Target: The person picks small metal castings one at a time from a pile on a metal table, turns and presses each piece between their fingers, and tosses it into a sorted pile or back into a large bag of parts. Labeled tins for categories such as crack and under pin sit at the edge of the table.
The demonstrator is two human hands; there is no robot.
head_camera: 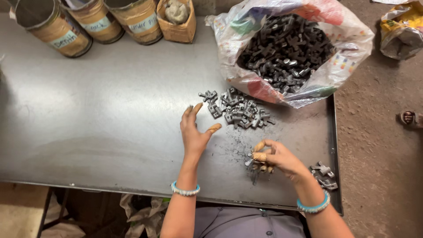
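Left hand (194,132) is flat and open above the table (101,123), fingers spread and reaching toward the loose heap of small dark metal parts (238,110). Its grip holds nothing; fingertips sit just short of the nearest piece in the heap.

Right hand (275,158) is curled shut, thumb and fingers pinched on a small metal part (250,161) low over the table, near its front edge. Fingertips on both hands wear tan caps.

The heap lies mid-table, just beside the mouth of a big plastic sack (335,57), which is slumped open at the table's far right and packed with the same dark parts. Dark dust marks the table between the heap and the right hand.

A few lighter grey parts (324,175) sit by themselves at the right front corner, just beside the right wrist.

Along the back edge: three round tins (94,22) with tape labels, then a small cardboard box (177,20) with a grey lump in it.

Blue bangles on both wrists. Bare dirt floor (379,145) to the right of the table.
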